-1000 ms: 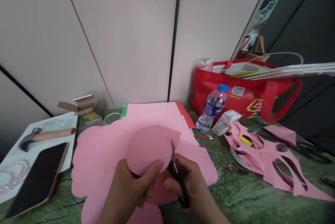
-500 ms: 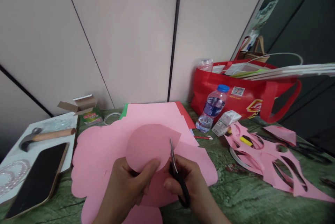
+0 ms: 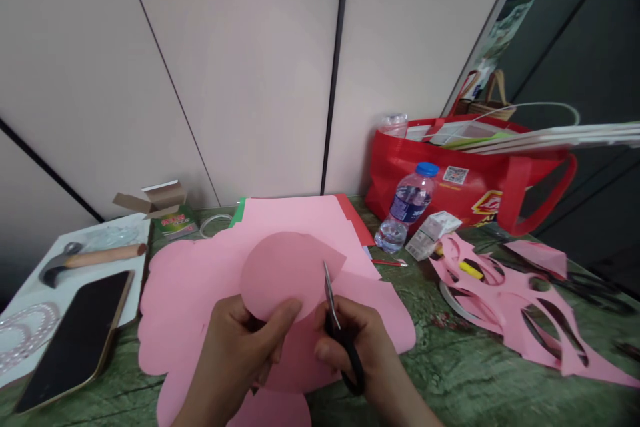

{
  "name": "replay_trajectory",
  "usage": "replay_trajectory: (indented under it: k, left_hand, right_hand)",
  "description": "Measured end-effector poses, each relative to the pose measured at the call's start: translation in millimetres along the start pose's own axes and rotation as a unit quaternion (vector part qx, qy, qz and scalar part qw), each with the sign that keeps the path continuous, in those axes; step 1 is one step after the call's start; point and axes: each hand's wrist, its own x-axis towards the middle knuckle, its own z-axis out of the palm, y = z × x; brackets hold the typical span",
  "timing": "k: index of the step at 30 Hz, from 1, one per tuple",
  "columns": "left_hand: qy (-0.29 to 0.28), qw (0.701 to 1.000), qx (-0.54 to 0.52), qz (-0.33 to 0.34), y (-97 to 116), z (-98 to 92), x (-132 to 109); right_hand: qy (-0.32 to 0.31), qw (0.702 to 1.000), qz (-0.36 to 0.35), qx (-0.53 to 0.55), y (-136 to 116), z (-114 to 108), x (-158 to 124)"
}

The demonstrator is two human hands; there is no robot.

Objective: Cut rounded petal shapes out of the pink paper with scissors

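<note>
My left hand pinches the lower edge of a rounded pink paper piece and holds it up over the table. My right hand is wrapped round the black handles of a pair of scissors, whose blades stand in the right edge of that piece. Under both hands lie large pink paper sheets with scalloped edges.
A phone and a hammer lie on a white tray at left, with a small open carton behind. At right are a water bottle, a red bag, a small box and pink paper offcuts on the green table.
The paper piece and both hands have shifted slightly up and left; the scissor blades sit a little further along the piece's edge.
</note>
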Motion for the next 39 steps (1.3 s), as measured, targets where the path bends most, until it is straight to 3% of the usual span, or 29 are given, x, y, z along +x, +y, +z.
replay_trajectory:
  k: [16,22,29,33,39]
  left_hand:
    - [-0.004,0.999,-0.035,0.011,0.1,-1.0,1.7]
    - [-0.027,0.998,-0.055,0.028,-2.1,1.5,3.6]
    - [0.052,0.998,-0.01,-0.017,-0.4,2.6,1.3]
    - [0.037,0.999,0.022,-0.007,2.0,4.9,-2.1]
    - [0.027,0.999,0.026,-0.003,2.5,8.9,-4.7]
  right_hand:
    - [0.013,0.999,0.044,-0.013,1.8,0.1,-1.7]
    - [-0.014,0.998,0.055,0.016,2.9,5.0,-3.1]
    - [-0.022,0.998,0.048,0.026,7.3,9.3,-3.9]
    - [-0.006,0.999,0.014,0.034,6.9,3.6,-2.0]
    - [-0.01,0.999,0.03,0.039,1.3,1.2,-1.2]
